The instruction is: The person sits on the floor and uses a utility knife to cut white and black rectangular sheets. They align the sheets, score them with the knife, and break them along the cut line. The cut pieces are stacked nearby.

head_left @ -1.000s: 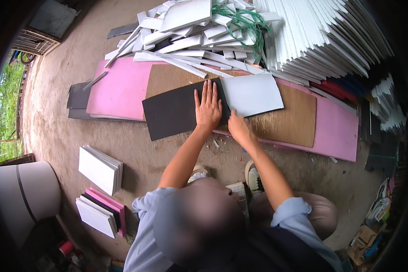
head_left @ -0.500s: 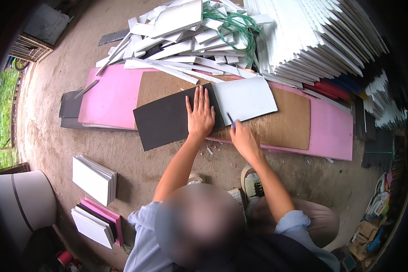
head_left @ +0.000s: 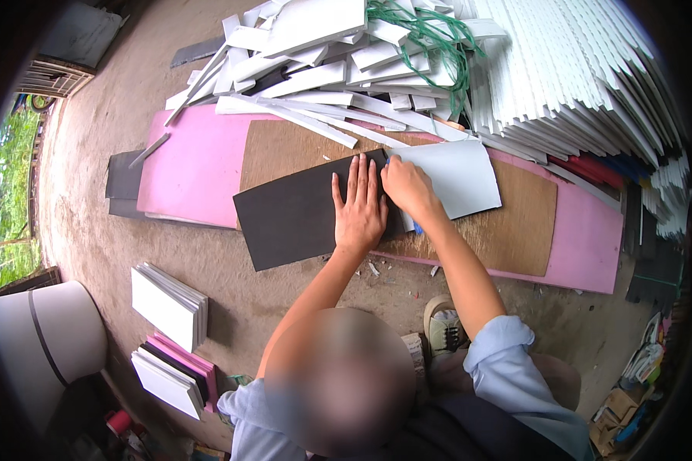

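Note:
My left hand (head_left: 359, 215) lies flat on a black foam sheet (head_left: 291, 207), fingers stretched toward its right end. Close beside it, my right hand (head_left: 409, 187) is closed at the line where the black sheet overlaps a white foam sheet (head_left: 457, 173). In that fist is a slim blue tool (head_left: 417, 228) that looks like a utility knife; most of it is hidden by the fingers. Both sheets rest on a brown wooden board (head_left: 515, 215), which sits on larger pink foam sheets (head_left: 188, 169) on the floor.
Beyond the board is a heap of white foam offcuts (head_left: 307, 81) with tangled green string (head_left: 446, 46). A tall stack of white sheets (head_left: 561, 69) stands at the far right. Cut white pieces (head_left: 169, 303) and a white-black-pink bundle (head_left: 173, 376) stand at the left, near a large white roll (head_left: 69, 330).
My right hand has moved up and away from me, from the white sheet's near edge to the black sheet's far right corner. My left hand still presses the black sheet.

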The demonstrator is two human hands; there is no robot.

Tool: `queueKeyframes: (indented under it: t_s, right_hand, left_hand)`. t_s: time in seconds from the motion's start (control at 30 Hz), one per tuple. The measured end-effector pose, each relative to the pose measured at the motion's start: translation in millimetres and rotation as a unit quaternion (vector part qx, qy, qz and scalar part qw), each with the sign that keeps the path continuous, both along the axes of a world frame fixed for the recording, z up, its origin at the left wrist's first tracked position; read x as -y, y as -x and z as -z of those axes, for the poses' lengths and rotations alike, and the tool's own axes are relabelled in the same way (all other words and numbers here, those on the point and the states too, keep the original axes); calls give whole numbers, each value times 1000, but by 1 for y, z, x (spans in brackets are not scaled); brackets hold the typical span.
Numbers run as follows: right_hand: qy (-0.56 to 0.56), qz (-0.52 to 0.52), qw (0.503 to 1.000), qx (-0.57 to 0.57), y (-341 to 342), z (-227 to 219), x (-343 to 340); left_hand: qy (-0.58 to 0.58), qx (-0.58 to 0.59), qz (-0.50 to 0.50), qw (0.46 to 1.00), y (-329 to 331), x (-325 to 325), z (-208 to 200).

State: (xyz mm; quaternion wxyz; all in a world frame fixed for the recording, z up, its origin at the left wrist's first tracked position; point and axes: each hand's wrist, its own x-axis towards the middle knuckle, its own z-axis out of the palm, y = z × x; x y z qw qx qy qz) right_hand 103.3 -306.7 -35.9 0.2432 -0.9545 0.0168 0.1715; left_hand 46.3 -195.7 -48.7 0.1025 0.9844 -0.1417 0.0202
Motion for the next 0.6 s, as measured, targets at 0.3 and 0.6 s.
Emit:
queueKeyframes:
  t_s: [0.3,0.6]
  right_hand:
    - [19,2,1000,-24,77,-10,5]
    - [76,5,997,-33,177,0,21]
  left_hand:
    - [23,38,-7,999,1,-4,6]
    - [14,61,-23,998,2,5,6]
